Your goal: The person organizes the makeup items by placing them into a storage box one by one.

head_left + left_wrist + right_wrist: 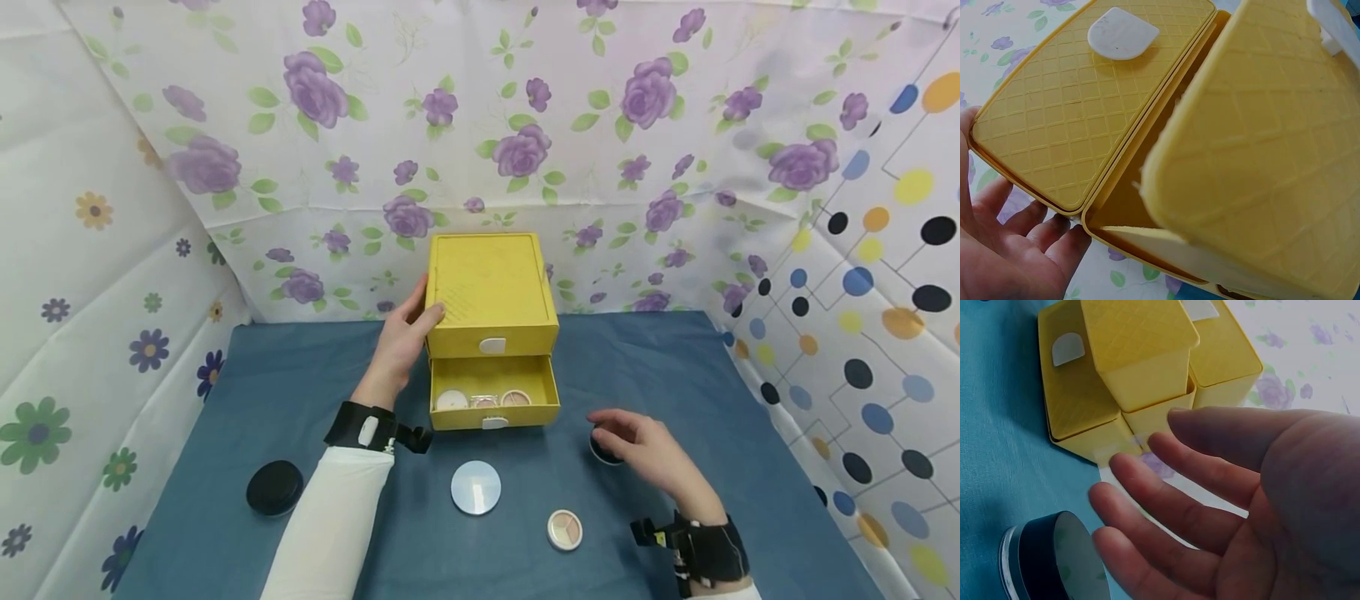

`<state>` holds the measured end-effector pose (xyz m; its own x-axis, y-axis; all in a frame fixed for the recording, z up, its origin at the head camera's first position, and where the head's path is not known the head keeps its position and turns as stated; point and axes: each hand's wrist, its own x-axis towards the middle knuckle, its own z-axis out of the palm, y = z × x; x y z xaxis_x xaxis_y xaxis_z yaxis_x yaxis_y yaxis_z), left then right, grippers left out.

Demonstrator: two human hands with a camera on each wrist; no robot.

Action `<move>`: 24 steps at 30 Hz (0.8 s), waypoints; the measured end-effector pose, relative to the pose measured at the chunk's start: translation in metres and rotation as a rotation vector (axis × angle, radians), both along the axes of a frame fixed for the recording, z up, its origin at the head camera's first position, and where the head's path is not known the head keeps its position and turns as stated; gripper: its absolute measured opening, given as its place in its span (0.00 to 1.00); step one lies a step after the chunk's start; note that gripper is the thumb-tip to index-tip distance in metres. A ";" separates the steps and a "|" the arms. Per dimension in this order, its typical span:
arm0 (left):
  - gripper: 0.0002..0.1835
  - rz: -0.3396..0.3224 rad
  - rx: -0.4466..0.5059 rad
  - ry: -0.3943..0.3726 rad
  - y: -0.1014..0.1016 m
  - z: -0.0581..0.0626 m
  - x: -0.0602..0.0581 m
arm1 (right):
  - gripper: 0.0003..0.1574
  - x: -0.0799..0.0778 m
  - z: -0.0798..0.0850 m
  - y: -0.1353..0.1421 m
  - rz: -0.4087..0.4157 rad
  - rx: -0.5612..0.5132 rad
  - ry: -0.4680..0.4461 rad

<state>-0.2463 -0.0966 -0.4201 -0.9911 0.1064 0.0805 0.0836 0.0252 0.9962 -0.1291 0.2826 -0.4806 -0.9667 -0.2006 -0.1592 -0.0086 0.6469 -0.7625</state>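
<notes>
A yellow drawer box with two drawers stands at the back of the table. Its lower drawer is pulled out and holds a white round item, a small clear case and a pinkish round compact. My left hand grips the box's left side, thumb on the top edge and bent fingers against the side. To the right, my right hand hovers with loosely spread fingers. A dark round jar with a shiny top stands near its fingertips, apart from them in the right wrist view.
On the blue cloth lie a black round case at left, a pale shiny disc in front of the drawer, and a round three-colour palette near the front. A flowered curtain hangs close behind the box.
</notes>
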 end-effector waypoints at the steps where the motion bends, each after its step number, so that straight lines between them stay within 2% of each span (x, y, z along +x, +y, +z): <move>1: 0.36 0.000 0.000 0.001 0.000 0.000 0.000 | 0.19 0.001 -0.001 -0.001 0.009 0.008 0.000; 8: 0.37 0.008 0.000 -0.006 0.000 -0.002 0.000 | 0.17 0.012 -0.009 -0.015 0.100 0.083 0.001; 11: 0.37 0.008 0.001 -0.003 -0.001 -0.002 0.000 | 0.16 0.018 -0.014 -0.023 0.187 0.097 -0.032; 16: 0.37 0.001 0.002 -0.004 -0.001 -0.001 0.000 | 0.21 0.029 -0.020 -0.035 0.324 0.094 -0.112; 19: 0.37 -0.004 0.008 -0.004 -0.001 -0.001 0.000 | 0.22 0.035 -0.022 -0.040 0.359 0.110 -0.130; 24: 0.37 -0.011 0.018 -0.002 0.000 -0.001 -0.001 | 0.23 0.039 -0.025 -0.047 0.368 0.139 -0.157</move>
<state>-0.2472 -0.0965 -0.4209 -0.9900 0.1159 0.0801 0.0813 0.0059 0.9967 -0.0897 0.2355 -0.5054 -0.7963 -0.4945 -0.3484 -0.1493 0.7188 -0.6790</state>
